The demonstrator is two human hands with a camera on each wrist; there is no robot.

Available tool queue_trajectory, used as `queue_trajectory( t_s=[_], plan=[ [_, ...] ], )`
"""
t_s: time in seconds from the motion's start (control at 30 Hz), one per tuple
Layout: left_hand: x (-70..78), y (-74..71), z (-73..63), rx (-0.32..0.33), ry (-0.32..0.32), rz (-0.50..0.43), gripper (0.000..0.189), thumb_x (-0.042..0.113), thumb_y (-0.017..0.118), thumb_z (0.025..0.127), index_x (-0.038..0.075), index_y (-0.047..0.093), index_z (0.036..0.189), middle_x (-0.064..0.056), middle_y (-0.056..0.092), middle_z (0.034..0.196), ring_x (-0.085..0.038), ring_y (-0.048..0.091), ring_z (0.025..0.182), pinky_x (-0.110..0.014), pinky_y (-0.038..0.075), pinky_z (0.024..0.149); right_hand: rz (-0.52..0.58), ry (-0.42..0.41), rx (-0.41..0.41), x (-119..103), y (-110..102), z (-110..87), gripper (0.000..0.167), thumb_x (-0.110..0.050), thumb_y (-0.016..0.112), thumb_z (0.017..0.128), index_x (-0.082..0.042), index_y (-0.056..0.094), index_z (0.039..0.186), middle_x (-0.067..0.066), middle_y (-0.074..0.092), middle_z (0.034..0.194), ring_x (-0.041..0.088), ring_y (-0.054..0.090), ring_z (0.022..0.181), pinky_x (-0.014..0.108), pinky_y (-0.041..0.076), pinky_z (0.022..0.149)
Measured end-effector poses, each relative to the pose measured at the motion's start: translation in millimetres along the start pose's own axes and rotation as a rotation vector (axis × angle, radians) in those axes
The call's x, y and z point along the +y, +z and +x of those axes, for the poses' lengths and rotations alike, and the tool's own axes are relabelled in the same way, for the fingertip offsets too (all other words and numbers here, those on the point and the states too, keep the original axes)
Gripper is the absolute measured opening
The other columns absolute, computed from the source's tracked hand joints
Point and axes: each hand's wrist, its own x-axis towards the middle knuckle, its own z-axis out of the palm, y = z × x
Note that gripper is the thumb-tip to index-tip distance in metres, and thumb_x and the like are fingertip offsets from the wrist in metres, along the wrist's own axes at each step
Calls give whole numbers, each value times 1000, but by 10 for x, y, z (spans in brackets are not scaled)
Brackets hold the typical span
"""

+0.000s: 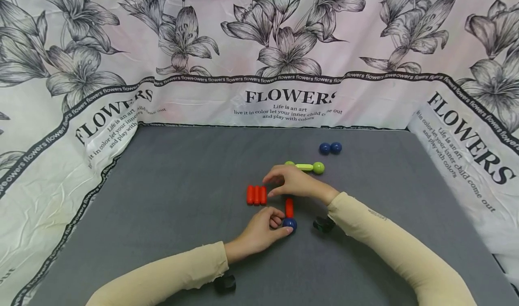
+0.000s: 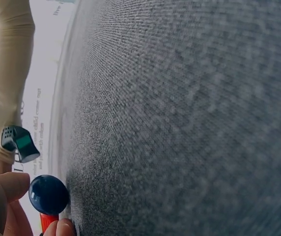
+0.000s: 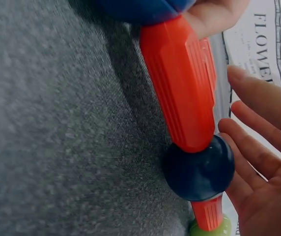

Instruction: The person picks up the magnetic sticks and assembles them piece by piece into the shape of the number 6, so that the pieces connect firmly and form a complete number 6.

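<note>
My left hand [image 1: 258,233] pinches a blue ball [image 1: 289,225] between thumb and fingers. From this ball a red rod [image 1: 289,207] runs away toward the back. In the right wrist view the rod meets a second blue ball [image 3: 198,169], then another red rod [image 3: 208,212] and a green ball [image 3: 212,228]. Over that far part hovers my right hand [image 1: 298,182], fingers loosely bent and apart, holding nothing; it hides the second blue ball in the head view. Its thumb and fingertips are close to several loose red rods [image 1: 257,195] lying side by side.
Behind the right hand lies a light green rod [image 1: 304,166] with a green ball [image 1: 318,167] at its end. Two blue balls [image 1: 330,148] sit farther back. Dark wrist devices [image 1: 323,225] hang under both sleeves. Flower-printed cloth [image 1: 288,101] borders the grey table [image 1: 182,175].
</note>
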Motion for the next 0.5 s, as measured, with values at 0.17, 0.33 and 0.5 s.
queue_trajectory(
  t_s=[0.17, 0.33, 0.5],
  plan=[
    [-3, 9, 5, 5, 2, 9, 37, 30, 72, 91, 4, 62, 115, -6, 61, 101, -12, 54, 86, -20, 45, 76, -52, -15, -14, 19, 32, 70, 41, -29, 83, 80, -13, 72, 116, 2, 70, 110, 16, 65, 98, 34, 56, 89],
    [0, 14, -2, 16, 4, 10, 34, 29, 71, 92, 3, 63, 114, -6, 61, 100, -11, 53, 85, -19, 44, 75, -94, 0, -29, 20, 79, 97, 42, -33, 84, 79, -16, 72, 115, -2, 70, 109, 12, 63, 95, 29, 54, 87],
    [-6, 20, -7, 23, 3, 18, 32, 28, 71, 92, 5, 63, 112, -6, 60, 99, -10, 52, 84, -19, 44, 75, -108, 5, -18, -7, 101, 110, 42, -34, 86, 77, -17, 73, 113, -3, 70, 105, 11, 62, 92, 27, 53, 84]
  ],
)
